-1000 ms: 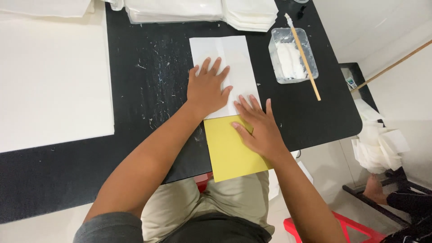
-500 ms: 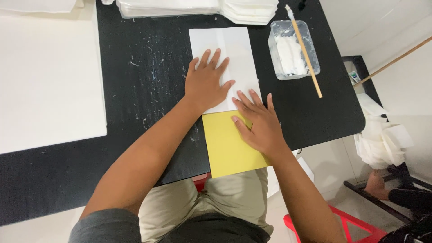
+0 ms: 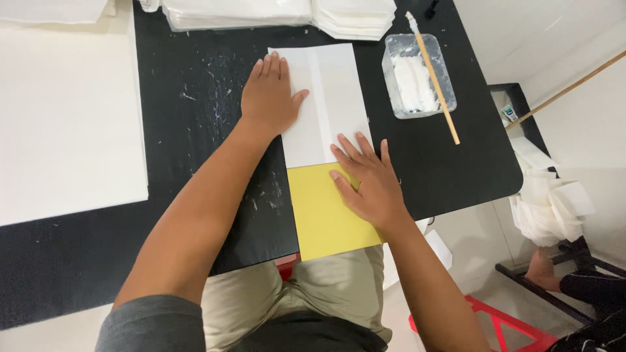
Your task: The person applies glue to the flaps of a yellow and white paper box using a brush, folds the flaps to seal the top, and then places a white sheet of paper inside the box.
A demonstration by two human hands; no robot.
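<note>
a black counter (image 3: 195, 117) fills most of the frame, with a big white sheet (image 3: 65, 124) at the left. at centre lies a white paper (image 3: 332, 98) overlapping a yellow paper (image 3: 323, 221) below it. the left hand (image 3: 268, 98) presses flat on the white paper's left edge, fingers together; the right hand (image 3: 368, 182) lies flat across the seam, fingers spread. a clear tub of white paste (image 3: 417, 78) with a stick (image 3: 435, 81) sits upper right.

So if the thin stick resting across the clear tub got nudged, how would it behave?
The stick looks slim and light, so it would probably shift easily. It lies across the tub rim with its lower end on the black table, so a sideways push may slide or roll it off. It seems stiff rather than floppy.
</note>
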